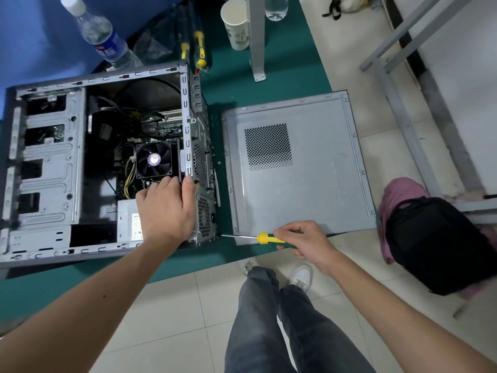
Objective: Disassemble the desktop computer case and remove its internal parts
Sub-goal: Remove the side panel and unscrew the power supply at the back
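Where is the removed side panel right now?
In the head view, the side panel lies flat on the green mat just right of the open computer case, with the screwdriver crossing its near edge.

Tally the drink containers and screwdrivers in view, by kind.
Plastic water bottles: 2, one lying behind the case, one standing at the top edge
Paper cups: 1
Screwdrivers: 3, one held in the right hand with its tip at the case, two packaged on the mat
Total: 6
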